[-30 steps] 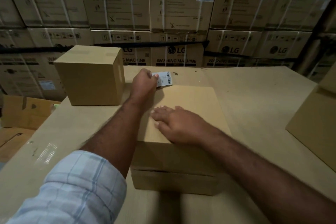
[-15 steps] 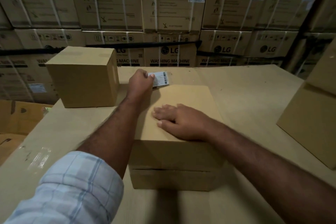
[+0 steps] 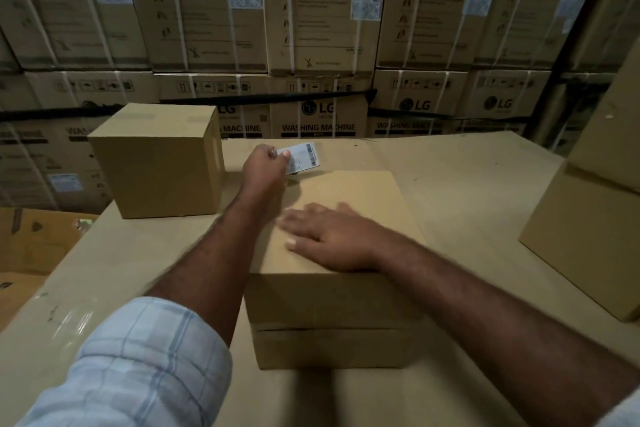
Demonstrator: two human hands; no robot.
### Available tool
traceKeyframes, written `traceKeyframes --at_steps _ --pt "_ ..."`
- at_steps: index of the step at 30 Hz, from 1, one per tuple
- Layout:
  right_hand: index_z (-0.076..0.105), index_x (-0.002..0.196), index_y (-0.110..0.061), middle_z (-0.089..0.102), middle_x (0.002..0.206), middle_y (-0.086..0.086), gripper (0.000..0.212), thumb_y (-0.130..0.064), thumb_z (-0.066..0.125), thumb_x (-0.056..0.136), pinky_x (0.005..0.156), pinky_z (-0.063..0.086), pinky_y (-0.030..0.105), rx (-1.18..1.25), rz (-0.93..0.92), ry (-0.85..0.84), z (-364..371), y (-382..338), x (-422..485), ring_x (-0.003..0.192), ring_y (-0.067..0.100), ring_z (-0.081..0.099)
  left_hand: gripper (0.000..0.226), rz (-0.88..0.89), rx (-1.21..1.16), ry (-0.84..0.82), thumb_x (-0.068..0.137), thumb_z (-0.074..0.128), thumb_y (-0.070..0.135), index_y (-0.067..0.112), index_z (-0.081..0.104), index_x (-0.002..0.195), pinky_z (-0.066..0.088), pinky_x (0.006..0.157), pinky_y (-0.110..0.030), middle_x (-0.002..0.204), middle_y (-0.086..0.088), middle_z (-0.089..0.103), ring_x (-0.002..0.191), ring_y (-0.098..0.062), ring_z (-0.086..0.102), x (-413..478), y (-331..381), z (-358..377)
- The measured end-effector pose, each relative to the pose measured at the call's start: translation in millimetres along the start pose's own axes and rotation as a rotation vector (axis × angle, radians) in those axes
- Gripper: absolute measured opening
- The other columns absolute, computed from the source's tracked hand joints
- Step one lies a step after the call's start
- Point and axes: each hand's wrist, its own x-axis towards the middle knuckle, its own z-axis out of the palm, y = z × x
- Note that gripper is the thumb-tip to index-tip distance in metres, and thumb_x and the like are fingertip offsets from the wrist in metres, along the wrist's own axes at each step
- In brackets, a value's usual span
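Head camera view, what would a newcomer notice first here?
The left hand pinches a white barcode label at the far left corner of the middle box, while the right hand lies flat on its top. Behind rises a wall of LG washing machine cartons, and a cube box stands at the left.

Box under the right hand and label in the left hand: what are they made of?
Box: brown cardboard, probably corrugated, matte, unprinted; a horizontal seam shows low on its front. Label: thin white printed paper, barcode visible; whether adhesive-backed cannot be told.
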Motion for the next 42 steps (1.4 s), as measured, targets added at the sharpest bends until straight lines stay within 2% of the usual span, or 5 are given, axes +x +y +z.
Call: traceKeyframes --at_steps 5,9,17,28,42 --pt "0.019 0.157 -0.030 0.015 0.165 0.014 0.078 -0.072 0.010 0.093 0.111 -0.007 0.075 -0.243 0.893 0.092 -13 85 -16 0.151 0.041 0.008 0.018 -0.041 -0.048 0.020 0.100 0.058 0.026 0.009 0.056 0.097 0.043 0.051 -0.024 0.083 0.002 0.056 0.070 -0.009 0.054 -4 0 5" --pt "0.020 0.157 -0.023 0.047 0.149 0.013 0.072 -0.063 0.019 0.098 0.098 0.042 0.045 0.145 0.885 0.230 0 81 -19 0.132 0.037 0.047 0.016 -0.061 -0.161 0.039 0.099 0.058 0.026 0.012 0.054 0.093 0.045 0.051 -0.026 0.084 -0.002 0.058 0.067 -0.014 0.055 -8 7 2" --pt "0.062 0.124 -0.011 0.066 0.121 0.012 0.070 -0.066 0.030 0.096 0.079 0.046 0.037 0.324 0.992 0.318 0 92 -34 0.105 0.032 0.062 0.018 -0.432 -0.436 -0.320 0.095 0.065 0.023 0.007 0.068 0.103 0.056 0.054 -0.032 0.092 -0.015 0.073 0.082 -0.026 0.070 -78 25 -56" --pt "0.060 0.120 -0.006 0.068 0.107 0.009 0.049 -0.047 0.055 0.093 0.083 0.060 0.040 0.716 0.931 0.443 -36 101 -109 0.091 0.026 0.067 0.014 -0.028 -0.154 -0.118 0.099 0.060 0.034 0.023 0.064 0.090 0.061 0.069 -0.057 0.090 -0.010 0.071 0.078 -0.031 0.070 -108 54 -6" --pt "0.056 0.133 -0.028 0.067 0.119 -0.007 0.048 -0.041 0.070 0.088 0.087 0.056 0.043 0.312 0.639 0.942 -205 113 -292 0.102 0.013 0.064 0.012 0.414 -0.468 -0.076 0.100 0.057 0.033 0.027 0.061 0.090 0.059 0.080 -0.044 0.095 0.002 0.070 0.094 -0.017 0.069 -129 246 103"
